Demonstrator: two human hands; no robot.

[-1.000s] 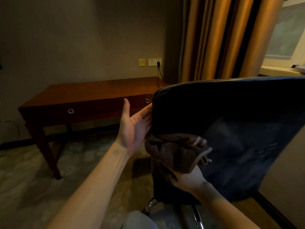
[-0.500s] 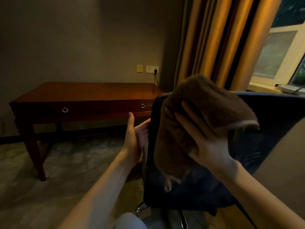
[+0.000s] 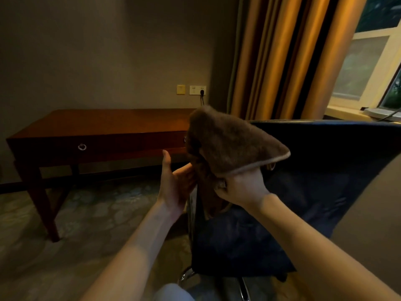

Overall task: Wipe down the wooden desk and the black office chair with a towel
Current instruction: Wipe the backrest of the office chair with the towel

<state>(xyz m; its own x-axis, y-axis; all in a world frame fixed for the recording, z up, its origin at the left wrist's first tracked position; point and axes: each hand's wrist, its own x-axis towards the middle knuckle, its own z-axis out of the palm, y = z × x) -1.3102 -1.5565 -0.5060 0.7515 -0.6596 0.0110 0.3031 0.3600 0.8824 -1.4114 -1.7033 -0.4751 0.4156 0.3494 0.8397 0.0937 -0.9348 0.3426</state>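
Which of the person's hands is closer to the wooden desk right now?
Left. The left hand sits at the edge of the chair back that faces the wooden desk; the right hand, gripping the brown towel, is further from it, in front of the chair back.

We found the desk (image 3: 108, 124) left of the chair (image 3: 314, 192), against the wall (image 3: 108, 51) | towel (image 3: 227, 144) at chair's upper-left corner | curtain (image 3: 282, 51) behind chair
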